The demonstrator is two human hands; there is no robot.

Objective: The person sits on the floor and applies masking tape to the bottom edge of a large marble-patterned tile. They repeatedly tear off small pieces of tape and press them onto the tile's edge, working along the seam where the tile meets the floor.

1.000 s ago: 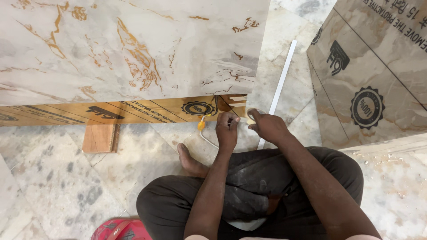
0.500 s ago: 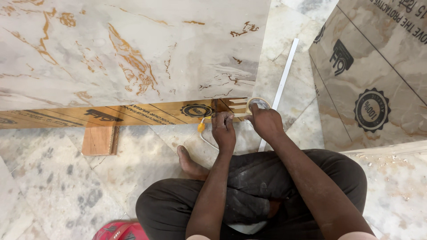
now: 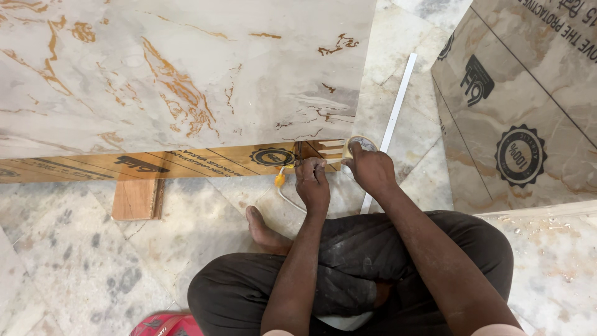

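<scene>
Closest in there's one bit of red footwear [image 3: 163, 325] poking into the bottom edge, then the person's crossed legs in dusty dark trousers and one bare foot [image 3: 266, 231] flat on the mottled stone floor [image 3: 74, 267].

Two hands, side by side but not touching. The left hand [image 3: 313, 185] is curled shut, fingertips pressed to the edge of the slab, pinching something too small to make out. Just left of it there's one thin white wire [image 3: 287, 198] looping down, with a little yellow cap on its end. The right hand [image 3: 371, 169] is closed around one roll of clear tape [image 3: 359, 144], thumb over the ring, held right at the slab's corner.

One wooden block [image 3: 138, 198], plain and squarish, props up the big slab [image 3: 174, 74], which is glossy white marble-look with orange veins and a brown printed edge strip. One slim white trim strip [image 3: 393, 127] lies angled on the floor. A second panel [image 3: 528, 106], film-covered, leans off to the right.
</scene>
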